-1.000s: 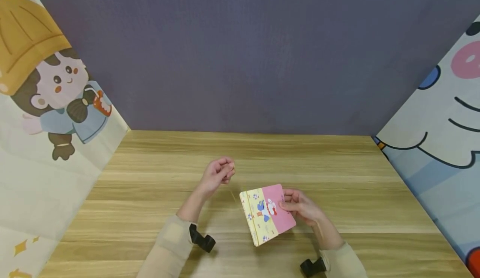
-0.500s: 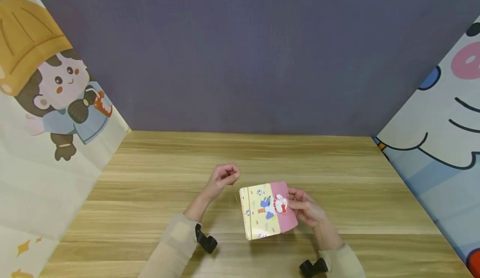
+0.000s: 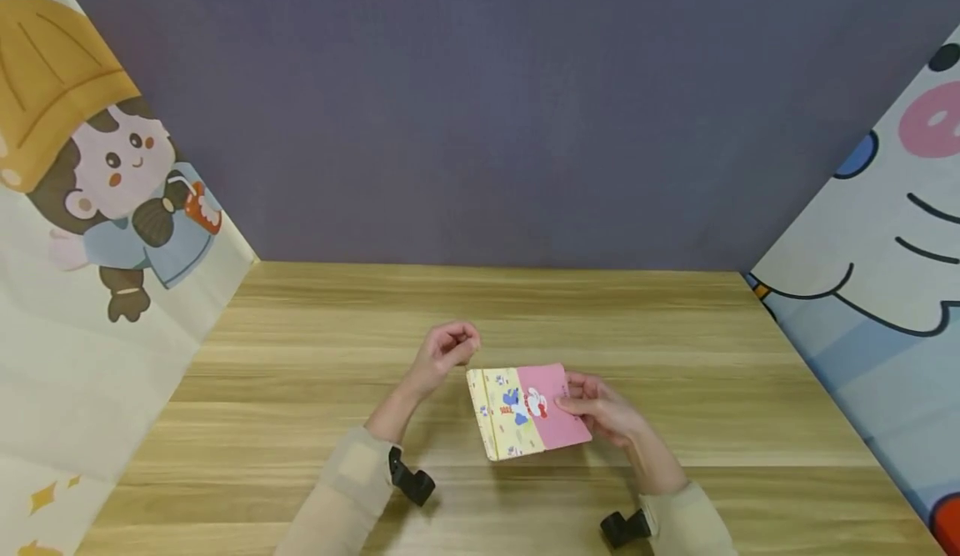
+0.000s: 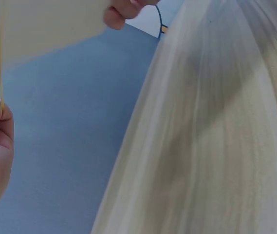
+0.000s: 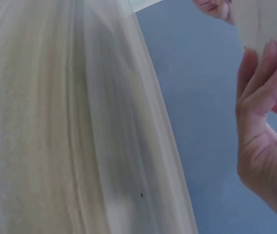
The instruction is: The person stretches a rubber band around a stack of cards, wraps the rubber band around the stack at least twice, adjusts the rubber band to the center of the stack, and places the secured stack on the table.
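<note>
My right hand (image 3: 607,410) grips a small notebook (image 3: 525,410) by its pink edge, thumb on the cover and fingers behind. The cover is pale yellow and pink with a white rabbit and a blue figure, and it is held tilted above the table. A thin line runs down the cover near its left edge. My left hand (image 3: 444,354) is just off the notebook's upper left corner, fingers curled. In the left wrist view this hand pinches a thin yellow elastic cord (image 4: 1,53) that runs up across the notebook. The right wrist view shows the pale back of the notebook (image 5: 257,22).
The wood-grain table (image 3: 315,306) lies under both hands. A dark grey-blue panel (image 3: 480,122) rises at its back edge, and cartoon-printed sheets (image 3: 67,356) stand at both sides. Black wrist cameras (image 3: 411,477) sit on both cuffs.
The notebook has turned to lie more level and shifted slightly left and up toward the left hand. The left hand has moved a little right, closer to the notebook's corner.
</note>
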The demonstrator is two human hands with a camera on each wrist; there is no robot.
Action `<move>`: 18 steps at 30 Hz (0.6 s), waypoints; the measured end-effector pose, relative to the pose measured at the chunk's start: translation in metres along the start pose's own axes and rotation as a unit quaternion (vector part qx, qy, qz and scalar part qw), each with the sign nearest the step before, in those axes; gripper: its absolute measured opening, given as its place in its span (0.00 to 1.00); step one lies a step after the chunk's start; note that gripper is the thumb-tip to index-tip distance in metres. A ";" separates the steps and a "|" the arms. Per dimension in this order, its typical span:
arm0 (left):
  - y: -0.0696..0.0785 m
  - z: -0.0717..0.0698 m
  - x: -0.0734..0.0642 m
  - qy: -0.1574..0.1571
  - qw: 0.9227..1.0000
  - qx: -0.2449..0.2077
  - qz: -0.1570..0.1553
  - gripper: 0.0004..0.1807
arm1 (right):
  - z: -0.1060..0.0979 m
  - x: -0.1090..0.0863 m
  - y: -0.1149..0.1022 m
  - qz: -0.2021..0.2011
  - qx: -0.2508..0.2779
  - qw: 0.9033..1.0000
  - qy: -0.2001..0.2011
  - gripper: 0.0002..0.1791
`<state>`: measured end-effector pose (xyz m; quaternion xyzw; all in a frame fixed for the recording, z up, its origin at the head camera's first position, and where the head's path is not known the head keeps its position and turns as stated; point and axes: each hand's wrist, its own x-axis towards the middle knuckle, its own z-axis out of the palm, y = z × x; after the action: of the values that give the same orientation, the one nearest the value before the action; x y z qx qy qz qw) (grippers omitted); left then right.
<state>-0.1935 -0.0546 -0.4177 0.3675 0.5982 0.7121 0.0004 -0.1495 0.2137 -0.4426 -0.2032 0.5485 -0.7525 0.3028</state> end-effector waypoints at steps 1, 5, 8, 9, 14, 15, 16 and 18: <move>0.001 -0.001 0.000 0.003 1.000 0.000 0.001 0.04 | 0.000 0.000 0.000 0.006 -0.008 1.000 0.009 0.13; 0.003 -0.002 0.001 0.003 1.000 -0.002 -0.003 0.04 | 0.000 0.001 0.002 0.011 -0.025 0.999 0.025 0.13; 0.002 -0.002 0.001 -0.001 1.000 -0.006 -0.009 0.04 | 0.000 0.000 0.001 0.007 -0.023 0.999 0.034 0.16; 0.002 -0.001 0.001 0.000 1.000 -0.009 -0.011 0.04 | 0.001 -0.001 0.001 0.007 -0.022 0.999 0.038 0.16; -0.001 -0.002 0.001 -0.004 1.000 -0.016 -0.009 0.04 | 0.001 -0.002 0.000 0.011 -0.018 0.999 0.047 0.19; -0.001 -0.003 0.001 -0.008 1.000 -0.016 -0.007 0.05 | 0.001 -0.002 0.000 0.010 -0.018 0.999 0.044 0.19; -0.001 -0.003 0.001 -0.013 1.000 -0.016 -0.003 0.05 | 0.001 -0.003 -0.001 0.007 -0.018 0.999 0.038 0.19; -0.001 -0.005 0.002 -0.024 1.000 -0.014 0.000 0.06 | 0.001 -0.003 -0.001 0.001 -0.018 1.000 0.021 0.18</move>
<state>-0.1978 -0.0572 -0.4173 0.3845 0.5881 0.7112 0.0194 -0.1467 0.2152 -0.4410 -0.1923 0.5685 -0.7462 0.2880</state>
